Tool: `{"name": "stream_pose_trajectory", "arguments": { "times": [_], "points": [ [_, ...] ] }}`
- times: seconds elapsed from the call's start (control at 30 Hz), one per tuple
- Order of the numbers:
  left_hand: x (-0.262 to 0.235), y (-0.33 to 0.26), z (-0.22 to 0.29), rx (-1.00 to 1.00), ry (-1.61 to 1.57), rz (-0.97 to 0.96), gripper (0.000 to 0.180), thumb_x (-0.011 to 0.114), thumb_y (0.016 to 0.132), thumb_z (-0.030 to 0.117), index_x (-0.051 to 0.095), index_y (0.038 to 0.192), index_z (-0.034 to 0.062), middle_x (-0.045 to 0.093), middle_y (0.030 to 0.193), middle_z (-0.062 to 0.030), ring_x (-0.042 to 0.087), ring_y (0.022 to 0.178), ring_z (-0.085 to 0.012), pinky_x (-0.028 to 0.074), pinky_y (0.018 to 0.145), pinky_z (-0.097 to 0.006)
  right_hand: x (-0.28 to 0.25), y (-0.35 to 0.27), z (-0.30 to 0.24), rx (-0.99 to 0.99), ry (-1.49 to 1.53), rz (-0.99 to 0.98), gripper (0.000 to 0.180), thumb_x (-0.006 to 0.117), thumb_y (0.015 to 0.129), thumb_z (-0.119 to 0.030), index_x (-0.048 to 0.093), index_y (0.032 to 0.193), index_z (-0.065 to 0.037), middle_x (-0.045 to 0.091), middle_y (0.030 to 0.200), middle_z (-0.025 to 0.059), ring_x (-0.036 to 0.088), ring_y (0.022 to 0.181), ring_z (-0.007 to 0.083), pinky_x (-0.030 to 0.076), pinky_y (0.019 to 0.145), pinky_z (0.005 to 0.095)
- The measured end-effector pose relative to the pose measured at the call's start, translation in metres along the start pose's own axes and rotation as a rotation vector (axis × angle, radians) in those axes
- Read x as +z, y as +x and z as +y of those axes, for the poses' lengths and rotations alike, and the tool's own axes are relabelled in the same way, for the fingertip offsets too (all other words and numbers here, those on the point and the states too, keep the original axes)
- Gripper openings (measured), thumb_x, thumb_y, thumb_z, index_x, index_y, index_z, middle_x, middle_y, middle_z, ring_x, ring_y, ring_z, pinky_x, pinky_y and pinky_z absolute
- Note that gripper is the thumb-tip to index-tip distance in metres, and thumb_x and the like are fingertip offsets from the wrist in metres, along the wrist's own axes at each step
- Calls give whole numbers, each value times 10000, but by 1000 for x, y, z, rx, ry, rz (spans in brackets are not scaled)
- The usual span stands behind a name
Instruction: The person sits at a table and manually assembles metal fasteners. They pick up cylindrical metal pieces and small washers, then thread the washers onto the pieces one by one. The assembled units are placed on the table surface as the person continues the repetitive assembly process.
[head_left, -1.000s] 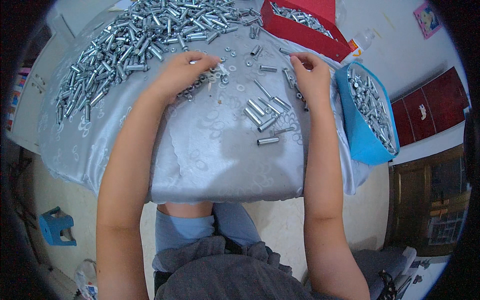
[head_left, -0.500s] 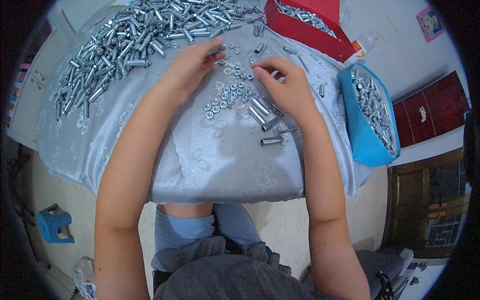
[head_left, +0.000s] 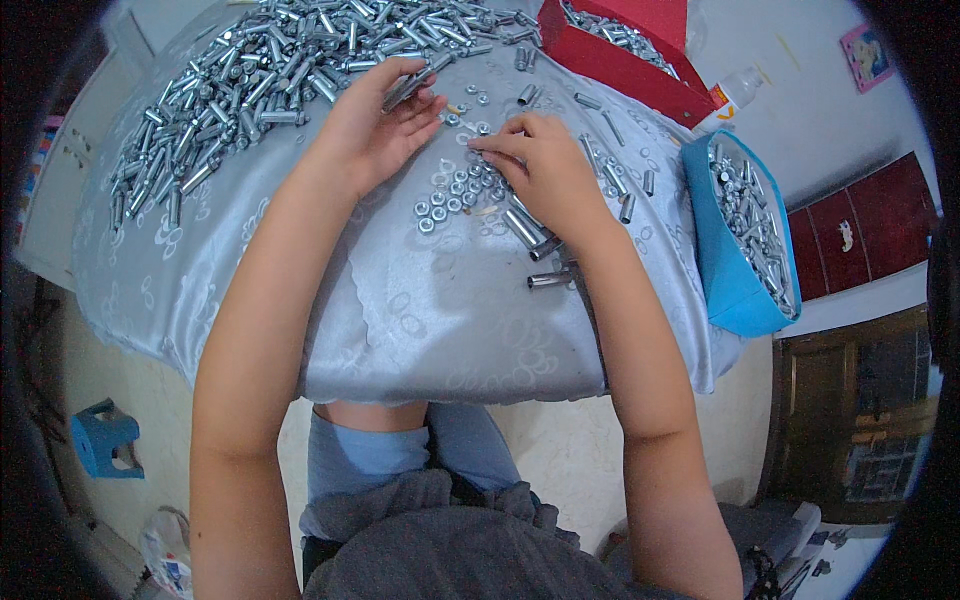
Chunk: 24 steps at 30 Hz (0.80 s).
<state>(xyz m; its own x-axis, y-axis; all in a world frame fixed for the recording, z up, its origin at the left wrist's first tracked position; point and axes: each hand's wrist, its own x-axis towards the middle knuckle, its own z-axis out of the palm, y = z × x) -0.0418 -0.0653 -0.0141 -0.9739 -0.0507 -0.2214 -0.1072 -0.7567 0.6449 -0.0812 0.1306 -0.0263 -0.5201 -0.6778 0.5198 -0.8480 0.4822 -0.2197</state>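
My left hand (head_left: 385, 125) is turned palm up, with a silvery sleeve anchor (head_left: 408, 88) held by the thumb against the base of the fingers; the other fingers are loosely spread. Close by, my right hand (head_left: 545, 165) has thumb and forefinger pressed together above the hex nuts (head_left: 458, 190). Whatever lies between those fingertips is too small to make out. The loose nuts form a small cluster on the grey satin tablecloth (head_left: 420, 330). Several metal sleeves (head_left: 522, 228) lie below my right hand, partly hidden by it.
A large heap of sleeve anchors (head_left: 250, 90) covers the far left of the table. At the far right stand a red box (head_left: 640, 75) and a light-blue bin (head_left: 715, 250), both with metal parts inside. A white bottle (head_left: 735, 92) is beside the red box. A blue stool (head_left: 105, 440) stands on the floor.
My left hand has rolled palm up and its fingers have spread, with the anchor now plainly visible. My right hand has shifted left and slightly down over the nuts, its fingertips closing together.
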Motion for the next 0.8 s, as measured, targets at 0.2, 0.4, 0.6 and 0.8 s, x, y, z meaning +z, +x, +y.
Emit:
{"name": "stream_pose_trajectory", "arguments": {
  "times": [0.2, 0.4, 0.6, 0.8],
  "points": [
    [5, -5, 1, -111, -189, -170, 194, 595, 747, 184, 531, 824, 18, 529, 767, -80, 544, 854, -225, 436, 830, -358, -4, 0, -3, 108, 22, -88, 152, 594, 751, -146, 660, 882, -107, 553, 834, 101, 506, 838, 252, 402, 767, 328],
    [6, -4, 0, -146, -230, -251, 179, 587, 754, 169, 525, 824, 16, 522, 775, -82, 541, 844, -227, 437, 829, -358, -11, 3, -5, 220, 108, -172, 145, 606, 741, -144, 656, 834, -44, 567, 799, 129, 542, 761, 260, 429, 702, 320],
    [4, -3, 0, -174, -222, -270, 173, 559, 785, 169, 518, 840, 10, 528, 818, -94, 541, 866, -239, 433, 847, -392, -12, 2, -9, 193, 92, -152, 166, 630, 723, -158, 647, 814, -21, 567, 771, 133, 549, 735, 252, 434, 678, 313],
    [4, -3, -1, -183, -130, -290, 161, 570, 778, 161, 531, 823, 11, 540, 809, -87, 549, 848, -228, 437, 836, -369, -11, 1, -12, 234, 103, -140, 170, 635, 710, -136, 630, 817, -4, 580, 791, 140, 554, 743, 244, 436, 682, 311]
  ]
}}
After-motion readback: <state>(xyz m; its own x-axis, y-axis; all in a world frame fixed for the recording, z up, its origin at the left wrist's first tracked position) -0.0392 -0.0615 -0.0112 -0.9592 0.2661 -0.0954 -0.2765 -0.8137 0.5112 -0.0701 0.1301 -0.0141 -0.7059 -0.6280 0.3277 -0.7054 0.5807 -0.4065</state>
